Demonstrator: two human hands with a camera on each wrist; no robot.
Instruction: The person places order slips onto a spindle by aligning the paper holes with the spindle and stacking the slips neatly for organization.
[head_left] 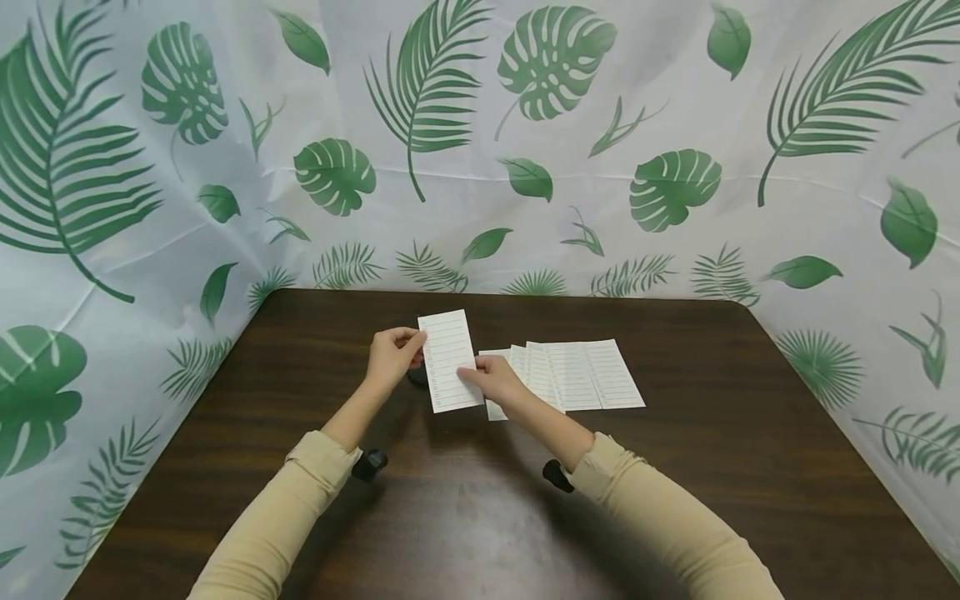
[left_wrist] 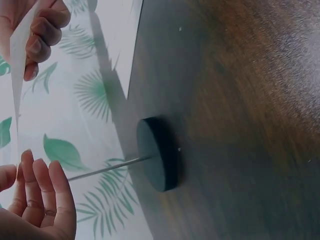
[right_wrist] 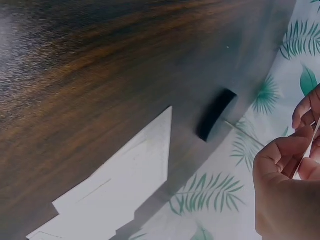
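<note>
A narrow white checklist sheet [head_left: 447,354], printed with lines and small boxes, is held up above the table. My left hand [head_left: 388,358] pinches its upper left edge between thumb and fingers. Lower down on the opposite edge, my right hand [head_left: 497,380] grips it with the thumb on the printed face. Behind the left hand stands a round black base [left_wrist: 159,155] with a thin metal rod [left_wrist: 110,168] rising from it. The rod's upper end is hidden behind the left fingers in the left wrist view.
Several similar white sheets [head_left: 577,375] lie overlapping in a fan on the dark wooden table [head_left: 712,450], right of the held one. A leaf-printed cloth [head_left: 465,192] hangs around the table's back and sides. Black wrist cameras [head_left: 370,465] sit below both sleeves.
</note>
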